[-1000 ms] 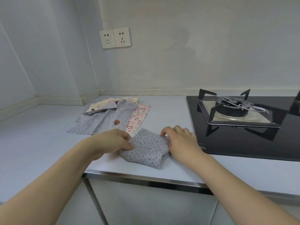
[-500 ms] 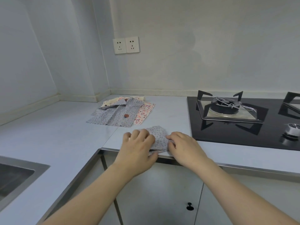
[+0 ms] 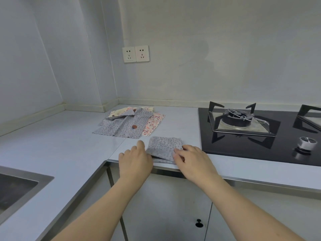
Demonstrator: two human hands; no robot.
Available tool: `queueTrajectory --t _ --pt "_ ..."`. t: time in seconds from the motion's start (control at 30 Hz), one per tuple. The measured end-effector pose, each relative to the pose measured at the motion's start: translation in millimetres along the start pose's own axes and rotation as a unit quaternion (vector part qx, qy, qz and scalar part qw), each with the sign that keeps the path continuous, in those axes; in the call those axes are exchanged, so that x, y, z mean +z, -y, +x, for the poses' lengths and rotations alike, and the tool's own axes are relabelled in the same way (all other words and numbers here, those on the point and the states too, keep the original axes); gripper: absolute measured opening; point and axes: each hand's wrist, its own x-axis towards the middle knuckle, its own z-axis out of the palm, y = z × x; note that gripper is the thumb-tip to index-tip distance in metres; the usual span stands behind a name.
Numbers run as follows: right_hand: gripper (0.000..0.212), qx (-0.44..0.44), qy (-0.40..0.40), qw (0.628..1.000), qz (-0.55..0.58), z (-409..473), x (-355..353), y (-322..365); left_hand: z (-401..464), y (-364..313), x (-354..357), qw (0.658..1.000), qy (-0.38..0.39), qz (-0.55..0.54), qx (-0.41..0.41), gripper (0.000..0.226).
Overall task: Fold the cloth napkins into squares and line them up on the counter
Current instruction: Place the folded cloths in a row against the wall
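Right at the front edge of the counter [image 3: 69, 150] lies a folded grey napkin [image 3: 164, 146] with a small dotted print, doubled into a rough square, its near edge reaching the counter's metal lip. The left hand [image 3: 134, 160] rests at the napkin's left side, fingers fairly straight and flat on the counter, fingertips touching the cloth's left edge. The right hand [image 3: 192, 160] lies over the napkin's near right corner with its fingers bent down onto the fabric; whether they pinch the cloth or only press it cannot be told.

Further back, toward the wall corner, sits a loose pile of unfolded napkins [image 3: 125, 126]: a grey dotted one on top, partly creased, with a pink floral napkin [image 3: 153, 125] showing from under its right side and a cream patterned one [image 3: 118, 113] at the back. A small reddish-brown round thing [image 3: 134, 126] lies on the grey cloth.

To the right, just beside the folded napkin, a black glass gas hob [image 3: 260, 148] is set into the counter, with a burner [image 3: 238, 118] under a black pan support and a silver knob [image 3: 306, 143]. A steel sink [image 3: 17, 185] is sunk into the counter's left run. The counter is pale grey and L-shaped, with grey cabinet doors [image 3: 166, 206] below, one with a black knob. The walls are plain pale, with a double wall socket [image 3: 136, 53] above the pile.
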Motion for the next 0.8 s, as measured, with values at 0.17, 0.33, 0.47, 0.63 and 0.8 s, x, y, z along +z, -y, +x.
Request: queueTrajectory --t 0.17,0.33,0.47,0.63,0.8 --pt "0.04 0.011 0.013 0.999 0.032 3 2 -4 0 18 -1 0.996 0.055 -0.061 -0.024 0.023" --pt "0.038 0.024 0.036 0.997 0.058 7 -1 -6 28 3 -30 0.97 0.164 -0.152 -0.098 0.02" --pt "0.043 0.021 0.054 0.997 0.058 7 -3 -6 36 -27 -18 0.982 0.053 -0.173 0.045 0.038" --pt "0.058 0.024 0.048 0.998 0.045 7 -3 -6 29 -16 17 0.965 0.226 0.01 0.131 0.058" --pt "0.058 0.057 0.008 0.997 0.046 8 0 -4 60 -7 15 0.95 0.306 -0.027 0.05 0.076"
